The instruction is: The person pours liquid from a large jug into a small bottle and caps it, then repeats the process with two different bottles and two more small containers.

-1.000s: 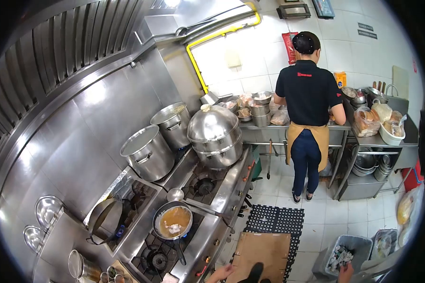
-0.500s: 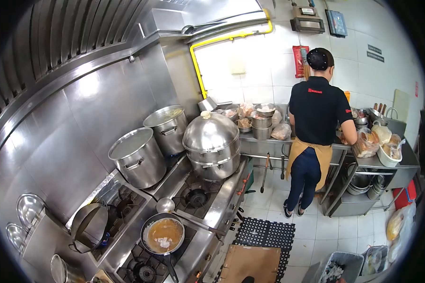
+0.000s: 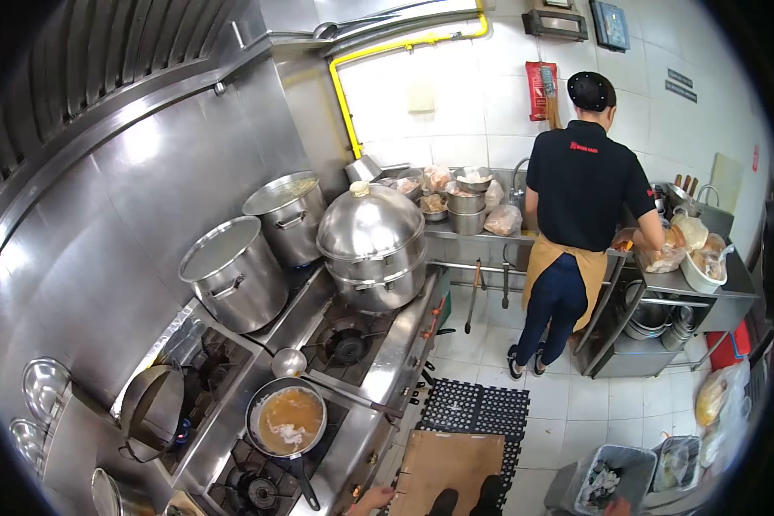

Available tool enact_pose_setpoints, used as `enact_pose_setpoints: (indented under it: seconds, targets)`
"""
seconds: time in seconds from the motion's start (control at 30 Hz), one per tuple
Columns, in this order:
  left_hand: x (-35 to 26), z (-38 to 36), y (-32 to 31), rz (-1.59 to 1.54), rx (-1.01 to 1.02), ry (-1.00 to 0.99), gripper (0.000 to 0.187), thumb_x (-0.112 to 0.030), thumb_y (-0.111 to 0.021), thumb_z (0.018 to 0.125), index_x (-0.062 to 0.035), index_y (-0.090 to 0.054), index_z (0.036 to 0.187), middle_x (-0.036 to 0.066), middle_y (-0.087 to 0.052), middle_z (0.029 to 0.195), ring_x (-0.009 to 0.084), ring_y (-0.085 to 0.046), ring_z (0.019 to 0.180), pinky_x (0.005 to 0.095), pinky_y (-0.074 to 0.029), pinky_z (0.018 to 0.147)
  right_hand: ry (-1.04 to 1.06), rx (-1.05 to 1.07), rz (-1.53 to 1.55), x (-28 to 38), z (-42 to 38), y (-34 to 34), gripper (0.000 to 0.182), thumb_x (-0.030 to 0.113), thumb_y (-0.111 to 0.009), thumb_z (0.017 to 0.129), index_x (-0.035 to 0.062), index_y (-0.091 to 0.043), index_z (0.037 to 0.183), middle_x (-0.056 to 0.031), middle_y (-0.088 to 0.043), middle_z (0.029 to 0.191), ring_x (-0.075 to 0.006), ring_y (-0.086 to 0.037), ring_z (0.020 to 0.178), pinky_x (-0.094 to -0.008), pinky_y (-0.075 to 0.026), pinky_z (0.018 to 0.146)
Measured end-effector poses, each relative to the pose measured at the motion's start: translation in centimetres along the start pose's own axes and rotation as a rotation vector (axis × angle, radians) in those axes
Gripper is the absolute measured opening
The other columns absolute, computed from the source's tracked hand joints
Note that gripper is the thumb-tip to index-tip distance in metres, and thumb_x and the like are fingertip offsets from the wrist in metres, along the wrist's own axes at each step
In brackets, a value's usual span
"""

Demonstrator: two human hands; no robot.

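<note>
My left hand (image 3: 373, 498) shows at the bottom edge, beside the stove front and over the brown cardboard mat (image 3: 449, 464); its fingers are too small and cut off to read. A blurred bit of my right hand (image 3: 617, 507) appears at the bottom right, in front of the grey bin (image 3: 568, 492). Nearest my left hand, a black-handled frying pan (image 3: 316, 421) sits on a burner with orange-brown liquid and a white clump in it. A ladle (image 3: 289, 362) lies behind the pan, its long handle reaching to the stove's front edge.
A domed steamer (image 3: 371, 225) and two tall stockpots (image 3: 234, 273) stand at the stove's back. A wok (image 3: 150, 411) is at the left. A co-worker (image 3: 580, 189) faces a steel counter (image 3: 443, 230) with bowls and bags. A black perforated mat (image 3: 473, 406) covers some floor tiles.
Both my hands have come into view at the bottom edge. The view has shifted slightly. The co-worker's right arm now reaches to the bagged food on the right.
</note>
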State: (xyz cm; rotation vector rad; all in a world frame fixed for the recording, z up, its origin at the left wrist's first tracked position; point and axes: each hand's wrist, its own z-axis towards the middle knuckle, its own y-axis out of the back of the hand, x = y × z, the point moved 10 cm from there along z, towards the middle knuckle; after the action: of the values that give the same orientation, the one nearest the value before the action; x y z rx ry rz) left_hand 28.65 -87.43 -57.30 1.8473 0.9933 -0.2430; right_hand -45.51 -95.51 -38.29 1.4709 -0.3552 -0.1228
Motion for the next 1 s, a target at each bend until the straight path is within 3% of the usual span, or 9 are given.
enact_pose_setpoints:
  seconds: [0.03,0.07,0.13,0.53,0.6,0.7,0.77,0.87,1.0]
  targets:
    - [1.2,-0.6,-0.3,0.001,0.009,-0.012,0.043,-0.044,-0.065,0.091,-0.0059,-0.07,0.11,0.007,-0.071,0.085,0.019,-0.068,0.078,0.0335,-0.053,0.075,-0.013,-0.006,-0.006,-0.3,0.4,0.0,0.032,0.035,-0.057,0.091,0.0089,-0.067,0.107,-0.0208,-0.068,0.092,-0.043,-0.063,0.086,-0.0544,-0.049,0.076]
    - [4.7,-1.9,-3.2,0.065,0.324,0.157,0.042,-0.042,-0.064,0.091,-0.0066,-0.069,0.112,0.005,-0.07,0.079,0.0162,-0.066,0.074,0.0326,-0.053,0.07,0.024,-0.021,0.003,0.0,0.3,-0.1,0.032,0.034,-0.057,0.091,0.0081,-0.067,0.107,-0.0202,-0.068,0.092,-0.0427,-0.063,0.086,-0.0538,-0.049,0.077]
    - [4.8,-2.3,-3.6,0.075,0.359,0.161,0.041,-0.042,-0.064,0.091,-0.0067,-0.069,0.112,0.005,-0.07,0.079,0.016,-0.066,0.074,0.0325,-0.053,0.07,0.038,-0.021,0.008,-0.3,-1.2,0.2,0.032,0.033,-0.057,0.092,0.0074,-0.067,0.107,-0.0197,-0.068,0.091,-0.0425,-0.063,0.086,-0.0532,-0.049,0.077]
    - [4.8,-2.0,-5.7,-0.202,0.317,0.324,0.041,-0.042,-0.065,0.091,-0.0078,-0.069,0.114,0.003,-0.069,0.077,0.0135,-0.065,0.071,0.0309,-0.052,0.066,0.022,-0.007,0.034,0.6,-0.5,1.0,0.032,0.03,-0.058,0.094,0.0045,-0.065,0.111,-0.0236,-0.066,0.102,-0.0431,-0.061,0.097,-0.0518,-0.048,0.085]
    - [4.8,-2.7,-7.3,-0.262,0.317,0.362,0.041,-0.042,-0.065,0.091,-0.008,-0.069,0.114,0.003,-0.069,0.076,0.0131,-0.065,0.071,0.0306,-0.052,0.065,0.002,0.114,0.036,-0.3,-0.2,-0.5,0.033,0.031,-0.057,0.094,0.0036,-0.065,0.111,-0.0245,-0.066,0.103,-0.0443,-0.061,0.095,-0.0522,-0.048,0.083]
    - [2.1,-0.9,-5.6,-0.243,0.237,0.288,0.04,-0.041,-0.065,0.091,-0.0088,-0.069,0.114,0.003,-0.071,0.08,0.0112,-0.064,0.068,0.0283,-0.051,0.061,-0.021,0.153,0.07,1.8,-1.0,1.9,0.036,0.032,-0.057,0.094,0.0022,-0.064,0.111,-0.0248,-0.066,0.101,-0.0456,-0.061,0.092,-0.0527,-0.048,0.082]
    - [0.1,-0.7,-3.6,-0.378,0.073,0.193,0.046,-0.043,-0.065,0.089,-0.0018,-0.07,0.108,0.011,-0.072,0.078,0.0177,-0.069,0.07,0.0353,-0.054,0.065,-0.032,0.162,0.059,2.0,-1.0,1.7,0.036,0.033,-0.056,0.094,0.0019,-0.065,0.11,-0.0251,-0.066,0.1,-0.0462,-0.061,0.092,-0.053,-0.048,0.081]
    - [0.2,-1.4,-3.9,-0.319,0.186,0.255,0.038,-0.04,-0.065,0.091,-0.0079,-0.07,0.111,0.004,-0.071,0.084,0.0119,-0.064,0.068,0.0291,-0.051,0.061,-0.014,0.099,0.077,1.9,-0.9,1.6,0.035,0.033,-0.056,0.094,0.0014,-0.065,0.106,-0.0256,-0.066,0.097,-0.047,-0.06,0.091,-0.0534,-0.047,0.081]
    - [2.8,-3.8,-4.8,-0.19,0.271,0.359,0.037,-0.04,-0.065,0.09,-0.0093,-0.07,0.111,0.003,-0.07,0.084,0.012,-0.064,0.069,0.0291,-0.051,0.06,0.034,-0.053,0.134,2.4,-1.5,3.0,0.036,0.035,-0.056,0.095,0.0012,-0.066,0.104,-0.0261,-0.066,0.095,-0.0468,-0.06,0.09,-0.0534,-0.047,0.08]
